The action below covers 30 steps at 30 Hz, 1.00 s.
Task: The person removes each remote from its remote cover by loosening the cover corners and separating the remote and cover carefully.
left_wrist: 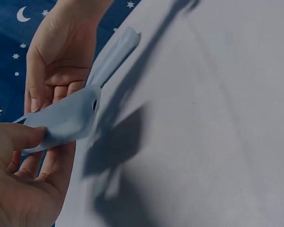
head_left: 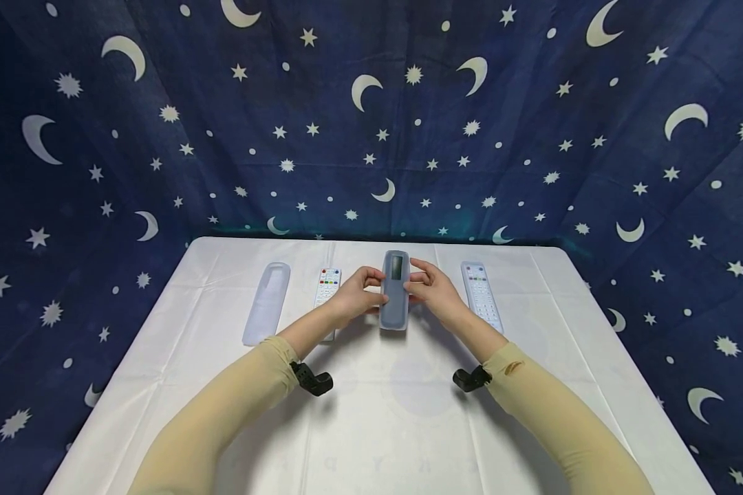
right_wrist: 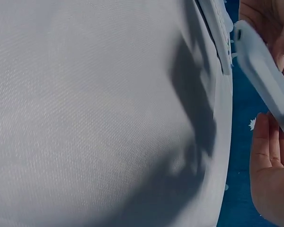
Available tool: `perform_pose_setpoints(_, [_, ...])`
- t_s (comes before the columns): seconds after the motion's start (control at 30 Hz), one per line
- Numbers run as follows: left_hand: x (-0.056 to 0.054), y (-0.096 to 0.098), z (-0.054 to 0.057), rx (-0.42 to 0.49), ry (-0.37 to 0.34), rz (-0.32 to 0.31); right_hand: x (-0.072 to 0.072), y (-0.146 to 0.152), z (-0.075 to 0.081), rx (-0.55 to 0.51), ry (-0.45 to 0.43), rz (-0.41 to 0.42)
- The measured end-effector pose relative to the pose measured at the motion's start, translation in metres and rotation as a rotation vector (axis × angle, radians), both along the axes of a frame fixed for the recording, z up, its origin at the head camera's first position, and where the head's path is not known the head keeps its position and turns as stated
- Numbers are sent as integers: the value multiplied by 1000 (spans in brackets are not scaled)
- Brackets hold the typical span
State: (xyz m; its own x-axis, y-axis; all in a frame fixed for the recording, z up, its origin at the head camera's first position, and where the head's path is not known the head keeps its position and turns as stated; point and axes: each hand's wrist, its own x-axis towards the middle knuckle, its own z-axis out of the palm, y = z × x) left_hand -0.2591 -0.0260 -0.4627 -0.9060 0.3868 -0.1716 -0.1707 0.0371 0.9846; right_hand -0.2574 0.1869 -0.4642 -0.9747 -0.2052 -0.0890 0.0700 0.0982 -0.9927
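Observation:
Between both hands is a grey-blue remote control [head_left: 395, 295] with a dark display window, inside a translucent cover. It stands almost upright in the head view, above the white table. My left hand [head_left: 354, 297] pinches its left side, thumb on the front and fingers behind. On the opposite edge, the thumb and fingers of my right hand [head_left: 435, 292] grip it. The left wrist view shows the smooth end of the cover [left_wrist: 68, 118] with a small dark slot. From the right wrist, the right fingers [right_wrist: 270, 146] lie along the cover's underside.
An empty translucent cover [head_left: 266, 306] lies at the left of the white table [head_left: 371, 426]. Beside the left forearm is a white remote [head_left: 328, 282] with coloured buttons, partly hidden by the hand. Another button remote [head_left: 481, 295] in a cover lies at right. A star-patterned cloth hangs behind.

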Motion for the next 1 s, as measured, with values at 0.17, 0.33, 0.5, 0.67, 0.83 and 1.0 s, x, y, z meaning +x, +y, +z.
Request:
perform_pose_setpoints(0.17, [1,1,-1,-46,45,-7,-1,0,-2,27,42,0])
perform_pose_setpoints(0.33, [1,3,-2,-90,87,8,0,-1,0,47,65,-2])
perform_pose_setpoints(0.5, [-2,7,-4,-94,107,48,-1,1,-1,51,91,-7])
perform_pose_setpoints(0.67, [-6,10,-5,-79,108,80,-2,3,-3,84,133,10])
perform_pose_setpoints(0.83, [-7,10,-5,-94,99,78,-1,2,-1,104,143,18])
perform_pose_setpoints(1.0, [-6,10,-4,-133,100,66,-3,3,-5,111,143,17])
